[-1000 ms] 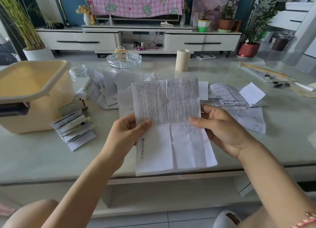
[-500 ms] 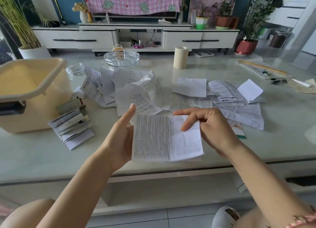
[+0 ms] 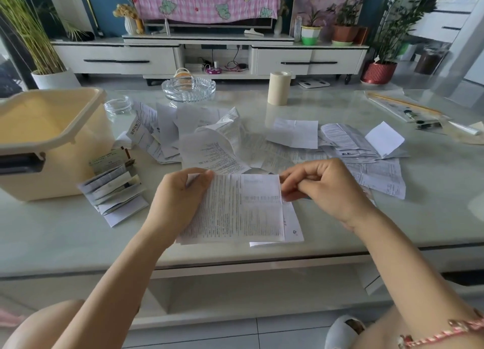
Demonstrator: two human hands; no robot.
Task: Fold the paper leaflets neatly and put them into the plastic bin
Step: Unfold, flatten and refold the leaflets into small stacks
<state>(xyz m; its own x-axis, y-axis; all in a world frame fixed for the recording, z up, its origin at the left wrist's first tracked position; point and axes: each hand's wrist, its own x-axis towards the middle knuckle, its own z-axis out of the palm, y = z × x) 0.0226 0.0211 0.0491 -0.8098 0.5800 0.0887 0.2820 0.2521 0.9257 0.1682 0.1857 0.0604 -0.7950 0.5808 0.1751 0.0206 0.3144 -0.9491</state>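
Observation:
A printed white leaflet (image 3: 241,210), folded in half, is held between both hands over the near part of the table. My left hand (image 3: 178,199) grips its left edge, thumb on top near the upper corner. My right hand (image 3: 324,189) pinches its upper right corner with curled fingers. The lower layer sticks out a little at the bottom right. A heap of loose unfolded leaflets (image 3: 262,141) lies behind the hands. Several folded leaflets (image 3: 115,194) are stacked left of my left hand. The cream plastic bin (image 3: 52,128) stands open at the far left.
A glass ashtray (image 3: 188,88), a small glass jar (image 3: 117,107) and a beige tape roll (image 3: 279,88) stand at the back of the pale table (image 3: 78,238). Pens and a flat packet (image 3: 408,110) lie at the far right. A small card (image 3: 110,160) leans by the bin.
The leaflet went from open and upright to folded in half. Both hands lowered it toward the table, and the right hand now pinches the upper right corner.

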